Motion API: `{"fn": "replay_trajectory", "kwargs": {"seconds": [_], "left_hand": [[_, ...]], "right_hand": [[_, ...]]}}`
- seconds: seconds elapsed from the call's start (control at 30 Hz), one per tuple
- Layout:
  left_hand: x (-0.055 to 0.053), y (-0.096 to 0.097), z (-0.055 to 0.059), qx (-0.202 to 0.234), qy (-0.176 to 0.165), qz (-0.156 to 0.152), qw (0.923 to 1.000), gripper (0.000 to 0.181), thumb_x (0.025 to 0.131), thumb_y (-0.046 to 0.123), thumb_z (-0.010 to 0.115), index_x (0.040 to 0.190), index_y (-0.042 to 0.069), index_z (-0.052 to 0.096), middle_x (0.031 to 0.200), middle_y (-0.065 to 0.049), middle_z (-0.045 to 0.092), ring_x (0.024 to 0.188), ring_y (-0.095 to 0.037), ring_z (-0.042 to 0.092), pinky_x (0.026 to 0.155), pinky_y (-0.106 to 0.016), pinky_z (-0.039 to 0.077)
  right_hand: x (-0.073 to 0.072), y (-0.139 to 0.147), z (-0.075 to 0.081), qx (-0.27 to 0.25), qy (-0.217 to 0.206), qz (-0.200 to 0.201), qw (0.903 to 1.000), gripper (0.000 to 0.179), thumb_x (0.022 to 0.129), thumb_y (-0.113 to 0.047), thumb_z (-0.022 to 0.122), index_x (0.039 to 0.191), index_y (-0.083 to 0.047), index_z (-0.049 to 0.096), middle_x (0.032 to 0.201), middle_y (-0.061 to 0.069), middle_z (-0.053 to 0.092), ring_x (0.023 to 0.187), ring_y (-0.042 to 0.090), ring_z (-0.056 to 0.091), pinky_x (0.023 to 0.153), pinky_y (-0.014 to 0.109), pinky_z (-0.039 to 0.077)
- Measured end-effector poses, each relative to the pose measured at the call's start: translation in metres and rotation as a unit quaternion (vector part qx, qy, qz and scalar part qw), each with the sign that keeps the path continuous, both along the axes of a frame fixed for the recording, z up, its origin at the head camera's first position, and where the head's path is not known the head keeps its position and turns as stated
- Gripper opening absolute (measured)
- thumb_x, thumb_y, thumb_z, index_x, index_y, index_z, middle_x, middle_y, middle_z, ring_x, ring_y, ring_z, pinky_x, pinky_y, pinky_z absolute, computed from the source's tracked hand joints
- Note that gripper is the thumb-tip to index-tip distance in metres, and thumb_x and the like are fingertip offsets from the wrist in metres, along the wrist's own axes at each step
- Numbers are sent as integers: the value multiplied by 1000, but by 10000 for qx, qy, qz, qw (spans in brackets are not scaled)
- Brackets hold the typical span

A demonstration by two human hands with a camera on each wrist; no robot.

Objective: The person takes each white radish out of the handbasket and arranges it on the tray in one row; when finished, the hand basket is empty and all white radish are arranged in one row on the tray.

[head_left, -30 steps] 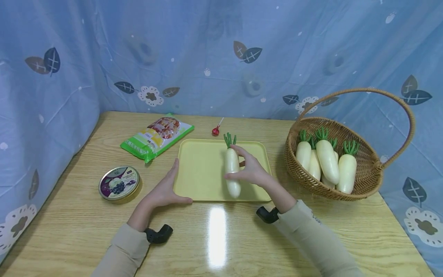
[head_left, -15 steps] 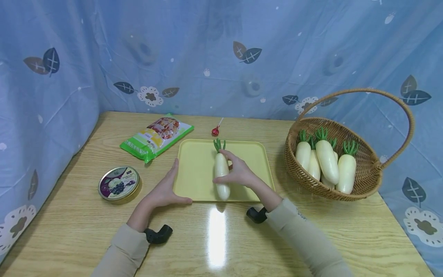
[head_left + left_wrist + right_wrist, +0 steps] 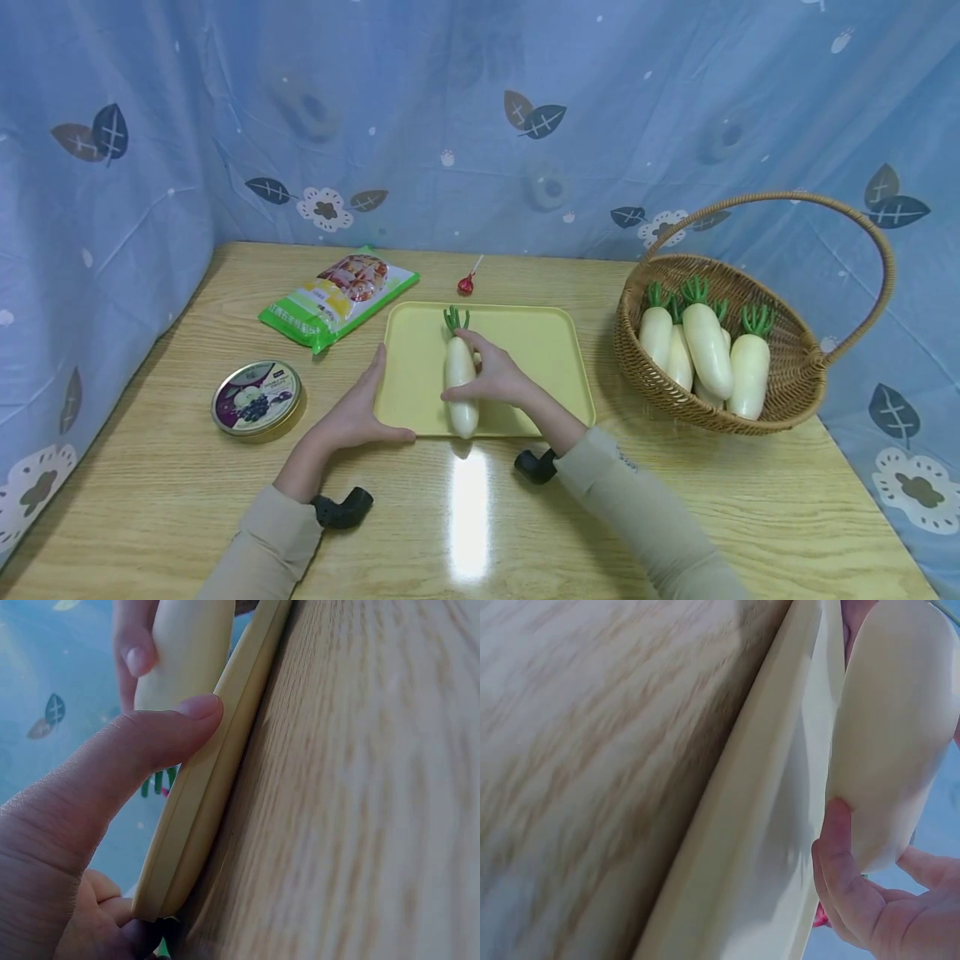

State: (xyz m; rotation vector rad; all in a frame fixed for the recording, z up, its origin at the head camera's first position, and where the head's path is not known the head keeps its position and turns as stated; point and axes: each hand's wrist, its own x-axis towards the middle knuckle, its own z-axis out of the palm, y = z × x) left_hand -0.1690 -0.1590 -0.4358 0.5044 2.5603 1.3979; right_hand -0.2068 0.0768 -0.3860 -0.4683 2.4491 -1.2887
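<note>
In the head view my right hand (image 3: 491, 377) grips a white radish (image 3: 461, 383) with green leaf stubs, thumb on its near left side and fingers at its top. The right wrist view has the radish (image 3: 892, 735) between thumb and fingers, close over the yellow tray (image 3: 780, 825), with a shadow on the tray. My left hand (image 3: 358, 417) spreads around the near left corner of the tray (image 3: 540, 358). Its fingers extend along the left edge. In the left wrist view the thumb (image 3: 161, 733) presses on the rim of the tray (image 3: 199, 817).
A wicker basket (image 3: 802, 367) with a tall handle and several white radishes (image 3: 707, 350) stands at the right. Behind the tray lies a red lollipop (image 3: 466, 285). To the left are a green-and-white food bag (image 3: 337, 296) and a round tin (image 3: 257, 398). A blue curtain (image 3: 442, 125) hangs behind the table.
My right hand has carried the radish leftward across the tray, from its right half to left of its middle, and slightly nearer. The left hand has stayed at the tray's corner.
</note>
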Motion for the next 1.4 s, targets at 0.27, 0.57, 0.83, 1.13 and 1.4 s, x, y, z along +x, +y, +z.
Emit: {"fn": "replay_trajectory", "kwargs": {"seconds": [0.27,0.57,0.83,1.13,1.4], "left_hand": [[0,1,0,68,17,-38,10000,139,54,37,87,144,2,-12,150,-21,-4,136,-35,6,108,-51,15],[-1,1,0,116,-37,-56,9999,138,54,35,87,144,3,-12,150,-22,-4,136,-36,6,107,-51,15],[-1,0,0,221,20,-135,9997,138,54,35,88,145,7,-13,151,-20,-5,136,-35,6,107,-52,15],[-3,1,-2,498,99,-220,9985,135,56,27,88,145,6,-12,150,-23,1,129,-37,26,104,-52,23],[-2,-1,-3,235,2,-86,9997,138,55,36,88,145,6,-13,151,-20,-4,134,-36,15,107,-51,18]], "right_hand": [[-1,-13,-4,164,-21,150,9998,98,65,-22,82,144,-11,26,121,14,50,92,25,56,69,30,51],[-3,-26,-8,464,119,232,9986,98,65,-25,82,144,-11,26,124,16,49,100,26,53,76,34,50],[-5,-42,-7,523,93,128,9985,99,66,-25,82,145,-12,24,135,16,42,114,29,47,89,41,45],[-6,-57,-7,617,203,175,9977,103,66,-27,82,146,-10,21,139,15,38,120,29,42,96,40,40],[-9,-65,-8,502,126,94,9986,103,66,-30,82,146,-11,20,140,16,36,120,27,42,97,38,39]]}}
